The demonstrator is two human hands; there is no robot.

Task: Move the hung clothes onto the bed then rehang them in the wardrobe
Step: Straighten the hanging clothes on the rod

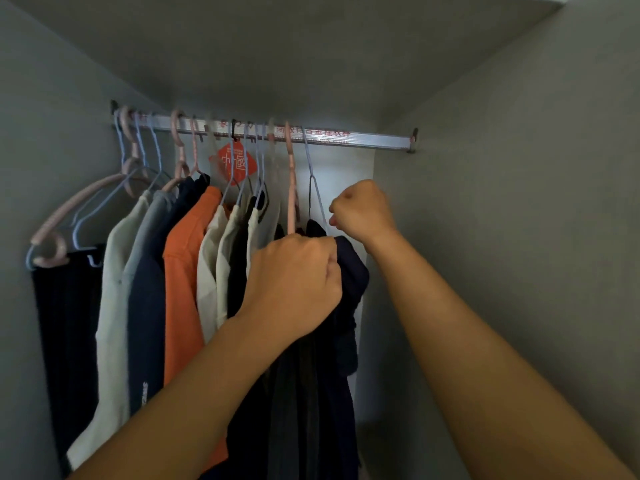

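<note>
Inside the wardrobe a silver rail point(363, 137) carries several hangers with clothes: black trousers point(69, 323) at the far left, a cream top point(114, 289), a navy top point(147, 306), an orange top point(180, 289) and dark garments further right. My left hand point(294, 275) is shut on the shoulder of the rightmost dark navy garment point(349, 271). My right hand point(363, 213) is closed around the lower wire of that garment's blue hanger point(313, 174), whose hook sits on the rail.
Grey wardrobe walls close in at left point(52, 133) and right point(519, 202), with the top panel point(277, 46) overhead. The rail's right third holds no hangers. A red tag point(233, 164) hangs among the hangers.
</note>
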